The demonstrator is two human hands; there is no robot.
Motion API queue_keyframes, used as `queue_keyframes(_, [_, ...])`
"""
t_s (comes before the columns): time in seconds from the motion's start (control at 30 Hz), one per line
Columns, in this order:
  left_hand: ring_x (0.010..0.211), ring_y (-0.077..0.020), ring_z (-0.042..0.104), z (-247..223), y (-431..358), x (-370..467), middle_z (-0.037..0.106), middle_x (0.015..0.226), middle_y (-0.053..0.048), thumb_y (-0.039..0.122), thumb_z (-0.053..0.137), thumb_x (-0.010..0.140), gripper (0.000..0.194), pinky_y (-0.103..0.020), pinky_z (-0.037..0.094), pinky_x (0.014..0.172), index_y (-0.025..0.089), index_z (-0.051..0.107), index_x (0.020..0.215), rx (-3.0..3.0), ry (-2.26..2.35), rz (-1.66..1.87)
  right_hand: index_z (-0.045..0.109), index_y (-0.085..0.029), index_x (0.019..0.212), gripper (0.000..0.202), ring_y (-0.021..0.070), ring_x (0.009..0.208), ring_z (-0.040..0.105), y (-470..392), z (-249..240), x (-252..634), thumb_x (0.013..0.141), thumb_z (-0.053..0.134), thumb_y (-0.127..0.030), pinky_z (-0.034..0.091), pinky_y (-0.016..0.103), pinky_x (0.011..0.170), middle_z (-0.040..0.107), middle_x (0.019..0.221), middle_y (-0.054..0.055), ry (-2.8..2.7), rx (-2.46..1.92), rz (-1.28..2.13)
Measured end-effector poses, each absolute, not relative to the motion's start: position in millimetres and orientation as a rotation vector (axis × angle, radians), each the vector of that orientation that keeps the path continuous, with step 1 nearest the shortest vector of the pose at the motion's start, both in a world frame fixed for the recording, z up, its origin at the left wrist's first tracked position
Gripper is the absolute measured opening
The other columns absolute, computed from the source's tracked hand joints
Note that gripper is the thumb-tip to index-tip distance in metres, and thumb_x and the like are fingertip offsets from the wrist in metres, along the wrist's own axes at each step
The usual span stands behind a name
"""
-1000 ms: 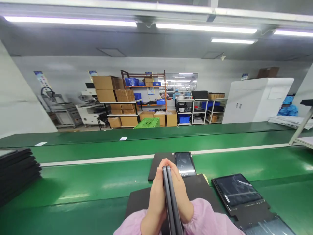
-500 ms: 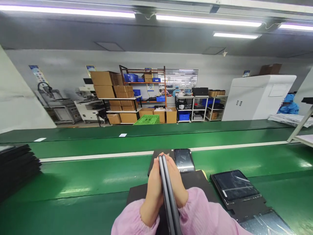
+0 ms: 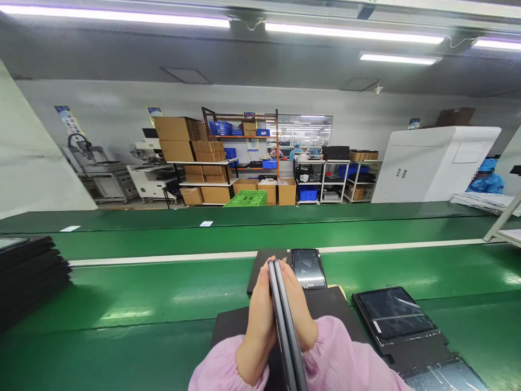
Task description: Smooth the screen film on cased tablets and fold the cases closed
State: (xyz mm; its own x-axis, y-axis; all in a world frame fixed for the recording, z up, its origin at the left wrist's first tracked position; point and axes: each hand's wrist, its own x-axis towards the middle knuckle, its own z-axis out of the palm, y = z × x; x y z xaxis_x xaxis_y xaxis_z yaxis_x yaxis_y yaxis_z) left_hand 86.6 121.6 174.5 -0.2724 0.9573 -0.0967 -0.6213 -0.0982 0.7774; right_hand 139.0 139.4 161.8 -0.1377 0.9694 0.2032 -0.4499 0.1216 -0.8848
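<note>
Two grey slabs (image 3: 284, 326) on edge

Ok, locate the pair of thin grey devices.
In the head view, the grey devices are on edge at lower centre, side by side, held between the left hand and the right hand.

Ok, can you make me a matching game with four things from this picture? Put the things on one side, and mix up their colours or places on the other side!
Things:
1. Slabs
2. Crate
3. Black stack
4. Sleeves

Colours and places:
A. Pink
B. Upright between the left hand and the right hand
C. At the left edge of the picture
D. Bright green

Right pairs: 1-B, 2-D, 3-C, 4-A
</note>
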Motion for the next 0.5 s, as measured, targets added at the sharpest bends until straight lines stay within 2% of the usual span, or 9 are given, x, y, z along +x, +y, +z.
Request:
queue_keyframes(0.13, [0.124, -0.0165, 0.046, 170.8, 113.0, 85.5, 0.055, 0.127, -0.006, 0.040, 0.056, 0.082, 0.039, -0.023, 0.038, 0.107, 0.015, 0.061, 0.112, 0.526, 0.929, 1.648, 0.059, -0.019, 0.104, 0.024, 0.0196, 0.107, 0.053, 130.5, 168.0, 144.0, 0.087, 0.045, -0.028, 0.045, 0.029, 0.092, 0.060, 0.110, 0.006, -1.144, -0.706, 1.297])
queue_keyframes(0.27, [0.126, -0.0194, 0.044, 162.9, 103.4, 85.9, 0.058, 0.123, -0.005, 0.047, 0.060, 0.078, 0.044, -0.026, 0.039, 0.107, 0.017, 0.063, 0.110, 0.609, 0.928, 1.662, 0.059, -0.021, 0.101, 0.023, 0.0184, 0.094, 0.058, 117.2, 177.9, 149.1, 0.089, 0.041, -0.026, 0.051, 0.025, 0.076, 0.061, 0.095, 0.004, -1.179, -0.689, 1.303])
queue_keyframes(0.33, [0.127, -0.0195, 0.044, 160.1, 102.6, 86.3, 0.057, 0.125, -0.005, 0.049, 0.056, 0.079, 0.045, -0.027, 0.037, 0.109, 0.019, 0.062, 0.112, 0.668, 0.953, 1.665, 0.059, -0.021, 0.104, 0.024, 0.0188, 0.092, 0.058, 114.8, 178.5, 149.5, 0.090, 0.041, -0.028, 0.051, 0.025, 0.075, 0.061, 0.091, 0.003, -1.180, -0.700, 1.324])
queue_keyframes(0.43, [0.128, -0.0179, 0.042, 153.5, 103.7, 84.8, 0.050, 0.133, -0.004, 0.049, 0.051, 0.082, 0.047, -0.026, 0.032, 0.112, 0.021, 0.057, 0.121, 0.792, 1.008, 1.669, 0.054, -0.020, 0.115, 0.031, 0.0210, 0.103, 0.056, 118.5, 161.6, 148.8, 0.092, 0.040, -0.033, 0.048, 0.032, 0.088, 0.059, 0.108, 0.007, -1.156, -0.758, 1.317])
queue_keyframes(0.5, [0.129, -0.0179, 0.040, 143.7, 100.7, 82.2, 0.045, 0.138, -0.005, 0.048, 0.051, 0.082, 0.053, -0.028, 0.031, 0.113, 0.023, 0.049, 0.129, 0.892, 1.034, 1.707, 0.045, -0.021, 0.128, 0.037, 0.0222, 0.119, 0.046, 122.5, 136.3, 149.9, 0.095, 0.036, -0.034, 0.039, 0.038, 0.101, 0.047, 0.130, 0.008, -1.158, -0.779, 1.146])
